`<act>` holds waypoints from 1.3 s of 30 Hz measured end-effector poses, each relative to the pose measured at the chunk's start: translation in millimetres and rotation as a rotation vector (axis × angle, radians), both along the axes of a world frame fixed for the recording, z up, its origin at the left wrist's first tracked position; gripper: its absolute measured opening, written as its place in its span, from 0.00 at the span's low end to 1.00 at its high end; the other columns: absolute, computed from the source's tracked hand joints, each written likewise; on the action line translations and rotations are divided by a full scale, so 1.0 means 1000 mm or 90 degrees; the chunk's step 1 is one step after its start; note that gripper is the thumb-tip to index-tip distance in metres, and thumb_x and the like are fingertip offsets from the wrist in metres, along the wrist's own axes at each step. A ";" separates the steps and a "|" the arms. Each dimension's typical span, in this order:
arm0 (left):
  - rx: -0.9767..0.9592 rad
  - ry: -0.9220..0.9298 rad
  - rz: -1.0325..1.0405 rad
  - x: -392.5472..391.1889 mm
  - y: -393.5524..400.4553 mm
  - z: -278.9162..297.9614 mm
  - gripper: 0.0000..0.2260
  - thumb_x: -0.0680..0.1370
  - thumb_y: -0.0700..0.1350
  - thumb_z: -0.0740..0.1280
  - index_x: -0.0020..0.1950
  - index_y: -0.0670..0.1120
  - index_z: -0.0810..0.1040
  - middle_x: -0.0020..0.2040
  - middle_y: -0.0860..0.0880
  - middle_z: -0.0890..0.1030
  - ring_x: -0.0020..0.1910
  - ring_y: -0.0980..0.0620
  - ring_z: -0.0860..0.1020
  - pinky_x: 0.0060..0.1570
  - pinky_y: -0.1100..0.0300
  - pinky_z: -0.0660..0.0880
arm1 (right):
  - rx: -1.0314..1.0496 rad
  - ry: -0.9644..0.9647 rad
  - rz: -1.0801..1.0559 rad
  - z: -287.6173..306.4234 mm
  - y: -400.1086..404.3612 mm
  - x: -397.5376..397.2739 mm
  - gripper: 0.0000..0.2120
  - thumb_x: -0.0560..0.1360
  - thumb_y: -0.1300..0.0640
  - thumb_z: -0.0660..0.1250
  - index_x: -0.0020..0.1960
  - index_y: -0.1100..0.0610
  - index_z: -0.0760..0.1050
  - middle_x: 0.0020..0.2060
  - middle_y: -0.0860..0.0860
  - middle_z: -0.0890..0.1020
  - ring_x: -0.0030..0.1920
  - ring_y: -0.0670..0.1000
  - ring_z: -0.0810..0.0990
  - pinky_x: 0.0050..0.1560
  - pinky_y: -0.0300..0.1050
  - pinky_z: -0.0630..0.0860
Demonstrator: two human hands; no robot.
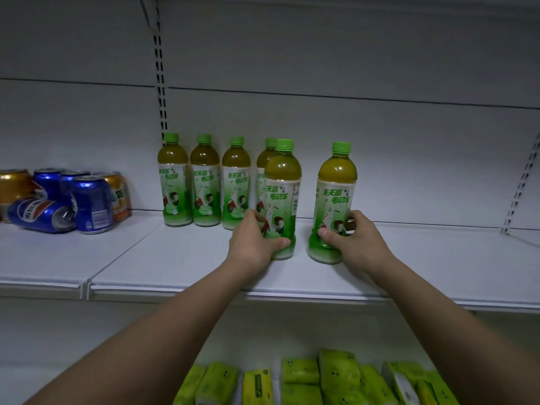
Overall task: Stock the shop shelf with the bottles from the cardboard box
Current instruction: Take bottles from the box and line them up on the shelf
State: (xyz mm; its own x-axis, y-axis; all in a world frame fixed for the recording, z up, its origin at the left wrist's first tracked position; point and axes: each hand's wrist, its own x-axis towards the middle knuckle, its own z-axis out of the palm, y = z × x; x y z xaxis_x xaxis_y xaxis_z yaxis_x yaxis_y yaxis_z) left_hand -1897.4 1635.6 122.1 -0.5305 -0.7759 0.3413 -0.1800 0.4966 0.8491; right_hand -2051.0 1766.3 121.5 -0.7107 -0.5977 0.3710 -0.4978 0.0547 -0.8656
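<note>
Fingers of your left hand (253,238) curl round the lower body of one green-capped bottle (282,197); your right hand (355,240) grips a second bottle (336,200) likewise. Both stand upright on the white shelf (175,258), in front of a back row of four bottles (204,179).

Both arms reach forward, left grip (253,239) and right grip (355,239) each curled around something upright.
</note>
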 end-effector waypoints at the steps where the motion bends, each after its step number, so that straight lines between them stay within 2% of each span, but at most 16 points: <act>1: -0.003 -0.005 0.004 -0.008 -0.001 0.000 0.24 0.66 0.46 0.79 0.54 0.49 0.68 0.46 0.56 0.74 0.49 0.52 0.75 0.49 0.60 0.72 | -0.004 -0.001 -0.003 -0.001 -0.005 -0.006 0.23 0.71 0.51 0.75 0.62 0.52 0.70 0.44 0.37 0.75 0.45 0.41 0.77 0.40 0.33 0.72; 5: -0.015 -0.039 0.024 -0.043 -0.004 0.003 0.24 0.67 0.45 0.78 0.59 0.43 0.72 0.57 0.47 0.79 0.58 0.46 0.78 0.58 0.53 0.75 | -0.020 0.018 -0.039 -0.006 -0.025 -0.024 0.21 0.71 0.50 0.74 0.60 0.51 0.70 0.42 0.35 0.73 0.42 0.37 0.75 0.38 0.31 0.69; 9: -0.050 -0.084 0.064 -0.072 -0.012 0.008 0.25 0.68 0.46 0.77 0.62 0.41 0.75 0.62 0.44 0.77 0.60 0.44 0.77 0.62 0.50 0.74 | -0.018 0.032 -0.065 -0.007 -0.043 -0.040 0.23 0.71 0.51 0.74 0.62 0.53 0.71 0.43 0.39 0.75 0.47 0.47 0.77 0.41 0.34 0.72; 11: -0.055 -0.099 0.073 -0.083 -0.016 0.009 0.22 0.69 0.46 0.77 0.60 0.41 0.77 0.59 0.44 0.79 0.58 0.44 0.78 0.60 0.49 0.75 | -0.007 0.030 -0.070 -0.005 -0.050 -0.048 0.24 0.71 0.50 0.75 0.63 0.54 0.71 0.47 0.43 0.77 0.50 0.48 0.77 0.48 0.41 0.74; 14: -0.081 -0.119 0.108 -0.094 -0.020 0.009 0.17 0.70 0.47 0.76 0.55 0.41 0.80 0.54 0.44 0.82 0.53 0.44 0.80 0.53 0.53 0.78 | 0.010 0.037 -0.077 -0.003 -0.058 -0.058 0.24 0.71 0.50 0.75 0.63 0.55 0.71 0.50 0.45 0.77 0.50 0.49 0.77 0.50 0.44 0.74; 17: -0.104 -0.109 0.147 -0.101 -0.020 0.007 0.16 0.70 0.46 0.76 0.52 0.41 0.78 0.51 0.44 0.82 0.51 0.44 0.80 0.44 0.57 0.72 | 0.013 0.048 -0.095 -0.003 -0.064 -0.065 0.24 0.71 0.50 0.75 0.62 0.55 0.71 0.49 0.46 0.76 0.50 0.49 0.76 0.50 0.44 0.73; 19: -0.112 -0.092 0.164 -0.104 -0.020 0.005 0.17 0.70 0.45 0.77 0.53 0.42 0.75 0.52 0.44 0.81 0.52 0.44 0.79 0.42 0.57 0.69 | 0.019 0.052 -0.103 -0.001 -0.066 -0.068 0.24 0.71 0.50 0.75 0.62 0.56 0.71 0.49 0.46 0.76 0.50 0.49 0.76 0.50 0.44 0.73; 24: -0.122 -0.083 0.163 -0.109 -0.025 0.004 0.16 0.69 0.45 0.77 0.51 0.43 0.76 0.50 0.45 0.82 0.51 0.45 0.80 0.42 0.57 0.70 | 0.017 0.040 -0.113 0.000 -0.073 -0.073 0.25 0.71 0.50 0.75 0.63 0.56 0.72 0.55 0.50 0.80 0.53 0.51 0.78 0.52 0.46 0.75; 26: -0.140 -0.086 0.165 -0.112 -0.026 0.004 0.16 0.69 0.45 0.77 0.52 0.43 0.76 0.51 0.45 0.82 0.51 0.44 0.80 0.42 0.56 0.71 | 0.007 0.038 -0.123 -0.002 -0.076 -0.074 0.24 0.71 0.50 0.74 0.63 0.57 0.72 0.57 0.51 0.80 0.51 0.50 0.76 0.51 0.45 0.74; 31: -0.154 -0.086 0.170 -0.117 -0.027 0.003 0.20 0.70 0.44 0.76 0.57 0.42 0.73 0.55 0.43 0.81 0.55 0.42 0.79 0.49 0.50 0.76 | 0.014 0.048 -0.139 0.000 -0.079 -0.073 0.23 0.72 0.51 0.73 0.62 0.57 0.71 0.59 0.53 0.80 0.50 0.50 0.76 0.49 0.44 0.72; 36: -0.105 -0.131 0.071 -0.107 -0.028 0.002 0.14 0.74 0.45 0.72 0.57 0.41 0.77 0.54 0.44 0.82 0.53 0.44 0.80 0.51 0.54 0.75 | 0.150 0.067 -0.159 0.000 -0.068 -0.065 0.24 0.74 0.50 0.71 0.64 0.61 0.67 0.60 0.57 0.78 0.55 0.56 0.77 0.47 0.46 0.71; 39: -0.091 -0.147 0.000 -0.094 -0.024 0.004 0.12 0.76 0.48 0.69 0.54 0.42 0.78 0.50 0.46 0.82 0.46 0.47 0.78 0.49 0.56 0.74 | 0.192 0.102 -0.194 0.004 -0.054 -0.056 0.24 0.76 0.49 0.68 0.64 0.62 0.66 0.59 0.59 0.77 0.49 0.55 0.73 0.44 0.46 0.69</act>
